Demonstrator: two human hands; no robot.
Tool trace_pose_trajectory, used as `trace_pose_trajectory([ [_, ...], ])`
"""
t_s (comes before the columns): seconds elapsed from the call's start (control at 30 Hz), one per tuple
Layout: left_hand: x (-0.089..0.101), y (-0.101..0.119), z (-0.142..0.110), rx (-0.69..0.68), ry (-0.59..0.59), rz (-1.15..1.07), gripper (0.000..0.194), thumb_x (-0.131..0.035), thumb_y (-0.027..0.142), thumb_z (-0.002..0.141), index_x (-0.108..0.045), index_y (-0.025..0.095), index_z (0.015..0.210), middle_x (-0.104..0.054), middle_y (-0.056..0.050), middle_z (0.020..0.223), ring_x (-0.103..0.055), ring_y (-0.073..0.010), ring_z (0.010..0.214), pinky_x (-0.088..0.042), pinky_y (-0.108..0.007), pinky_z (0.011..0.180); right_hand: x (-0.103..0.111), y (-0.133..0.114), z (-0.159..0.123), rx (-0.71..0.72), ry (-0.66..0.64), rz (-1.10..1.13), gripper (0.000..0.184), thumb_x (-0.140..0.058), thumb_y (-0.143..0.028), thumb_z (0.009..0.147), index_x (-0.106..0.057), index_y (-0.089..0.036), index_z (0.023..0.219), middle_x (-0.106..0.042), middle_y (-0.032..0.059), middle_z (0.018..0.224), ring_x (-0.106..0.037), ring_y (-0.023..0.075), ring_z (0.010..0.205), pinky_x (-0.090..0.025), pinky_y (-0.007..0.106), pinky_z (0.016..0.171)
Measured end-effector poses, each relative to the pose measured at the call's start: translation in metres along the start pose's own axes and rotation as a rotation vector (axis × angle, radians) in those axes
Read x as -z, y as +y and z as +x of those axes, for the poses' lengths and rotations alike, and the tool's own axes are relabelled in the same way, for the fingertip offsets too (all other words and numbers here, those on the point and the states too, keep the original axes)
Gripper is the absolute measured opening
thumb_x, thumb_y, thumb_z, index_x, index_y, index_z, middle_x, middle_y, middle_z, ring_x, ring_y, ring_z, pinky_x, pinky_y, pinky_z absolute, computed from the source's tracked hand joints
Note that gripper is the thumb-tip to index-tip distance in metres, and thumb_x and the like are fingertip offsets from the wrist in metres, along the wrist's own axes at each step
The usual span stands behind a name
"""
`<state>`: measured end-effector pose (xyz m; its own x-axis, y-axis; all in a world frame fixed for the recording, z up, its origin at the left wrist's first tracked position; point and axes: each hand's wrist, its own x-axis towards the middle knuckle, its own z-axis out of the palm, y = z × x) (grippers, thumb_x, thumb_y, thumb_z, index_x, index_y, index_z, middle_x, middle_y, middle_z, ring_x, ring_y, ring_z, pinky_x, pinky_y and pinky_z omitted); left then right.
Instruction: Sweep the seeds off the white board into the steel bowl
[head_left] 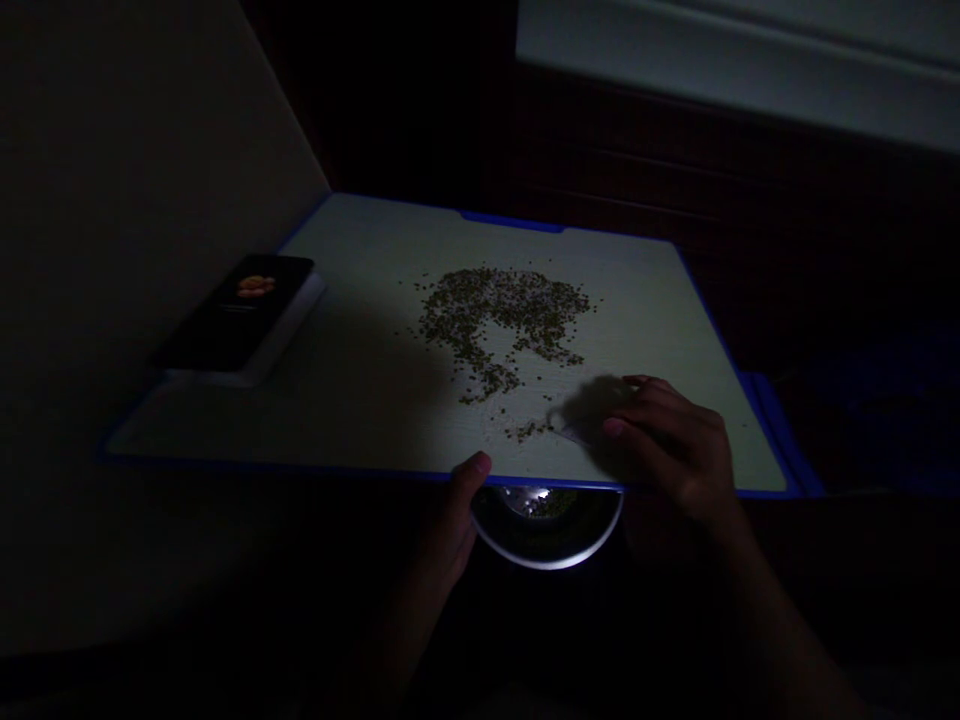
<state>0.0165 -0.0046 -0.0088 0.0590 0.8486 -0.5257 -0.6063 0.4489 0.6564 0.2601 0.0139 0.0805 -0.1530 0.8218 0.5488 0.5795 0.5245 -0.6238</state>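
Small greenish-brown seeds or grains (510,300) lie in a loose, uneven patch on a pale tabletop with blue edging (360,400). My right hand (675,440) is over the front right of the tabletop, fingers pinched. A thin, pale edge sticks out from it towards a few stray grains; what it belongs to is too dark to make out. My left hand (461,510) is closed at the left side of a shiny metal bowl (551,562), its thumb by the table's front edge. The bowl sits just under that edge with grains inside. The left fingers are mostly hidden.
On the tabletop's left side lies a black-topped rectangular object (240,310) with pale sides and a glowing orange picture. A wall (150,130) rises at the left. Something blue (900,400) is dimly visible at right. The surroundings are very dark.
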Motion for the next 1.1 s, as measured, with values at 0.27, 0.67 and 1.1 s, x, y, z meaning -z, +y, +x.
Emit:
trace_pose_trajectory([
  [0.27, -0.0003, 0.0002, -0.0022, 0.015, -0.026, -0.01, 0.052, -0.088, 0.047, 0.079, -0.082, 0.016, 0.119, -0.085, -0.014, 0.12, -0.065, -0.0407, 0.139, -0.046, -0.051, 0.121, -0.002, -0.0006, 0.0016, 0.122, -0.156, -0.054, 0.017, -0.073, -0.022, 0.094, -0.084, -0.03, 0.104, -0.081, 0.0002, 0.087, -0.076, 0.0253, 0.091, -0.056, 0.056, 0.106],
  [0.67, 0.0004, -0.0014, 0.0009, -0.013, -0.023, -0.027, 0.051, -0.088, 0.043, 0.081, -0.079, 0.017, 0.124, -0.085, -0.011, 0.122, -0.061, -0.0359, 0.144, -0.045, -0.048, 0.123, -0.0033, 0.0075, -0.0012, 0.046, -0.043, -0.167, 0.01, -0.071, -0.025, 0.096, -0.081, -0.028, 0.096, -0.077, 0.0009, 0.084, -0.073, 0.0228, 0.082, -0.056, 0.056, 0.103],
  [1.1, 0.0007, -0.002, 0.0001, 0.014, -0.032, -0.033, 0.05, -0.088, 0.045, 0.08, -0.08, 0.016, 0.12, -0.084, -0.012, 0.125, -0.064, -0.038, 0.141, -0.046, -0.049, 0.122, -0.0017, -0.0016, 0.0028, 0.13, -0.131, -0.114, 0.014, -0.071, -0.022, 0.095, -0.081, -0.03, 0.099, -0.073, -0.0014, 0.075, -0.069, 0.0222, 0.077, -0.055, 0.056, 0.105],
])
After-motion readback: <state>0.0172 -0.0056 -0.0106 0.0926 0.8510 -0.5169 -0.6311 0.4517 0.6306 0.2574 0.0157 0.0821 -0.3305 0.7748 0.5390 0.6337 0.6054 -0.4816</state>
